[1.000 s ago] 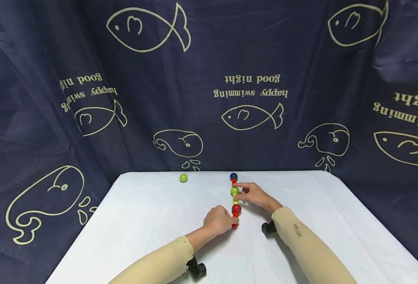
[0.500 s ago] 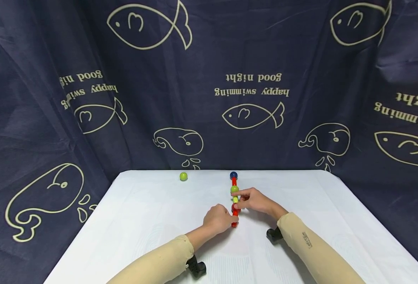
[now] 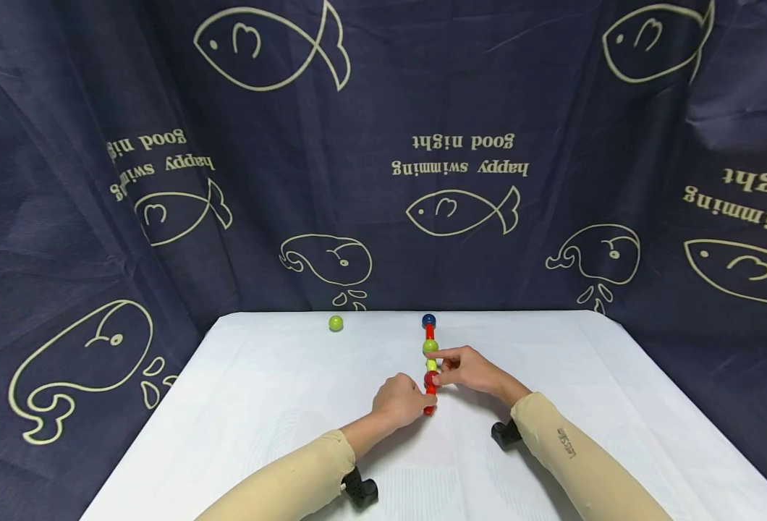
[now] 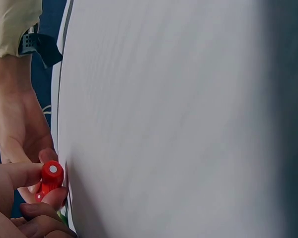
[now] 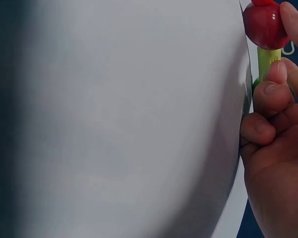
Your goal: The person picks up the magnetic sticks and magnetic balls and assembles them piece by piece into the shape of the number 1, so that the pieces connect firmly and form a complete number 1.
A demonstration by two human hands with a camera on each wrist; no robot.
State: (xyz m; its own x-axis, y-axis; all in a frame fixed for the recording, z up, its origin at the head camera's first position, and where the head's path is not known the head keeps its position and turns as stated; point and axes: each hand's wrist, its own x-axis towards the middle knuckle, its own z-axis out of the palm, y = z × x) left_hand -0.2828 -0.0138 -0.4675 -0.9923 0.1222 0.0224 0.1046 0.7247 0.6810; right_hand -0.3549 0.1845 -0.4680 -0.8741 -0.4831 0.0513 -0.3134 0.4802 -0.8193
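Note:
A straight chain of balls and rods lies on the white table. From the far end it runs blue ball [image 3: 429, 320], red rod [image 3: 430, 331], lime-green ball [image 3: 430, 346], yellow-green rod [image 3: 432, 365], red ball [image 3: 431, 378] and near red rod [image 3: 430, 407]. My left hand [image 3: 399, 402] pinches this near rod between thumb and finger; its round end with a pale dot shows in the left wrist view. My right hand [image 3: 467, 367] holds the chain from the right. In the right wrist view, its thumb [image 5: 294, 25] touches the red ball, while a fingertip lies against the yellow-green rod.
A loose lime-green ball [image 3: 336, 323] sits near the back edge of the white table [image 3: 279, 391], left of the chain. Behind the table hangs a dark blue curtain [image 3: 383, 145] with fish and whale drawings.
My right hand has slid along the chain towards me, from around the green ball to the yellow-green rod and red ball. The left hand keeps its pinch in nearly the same place.

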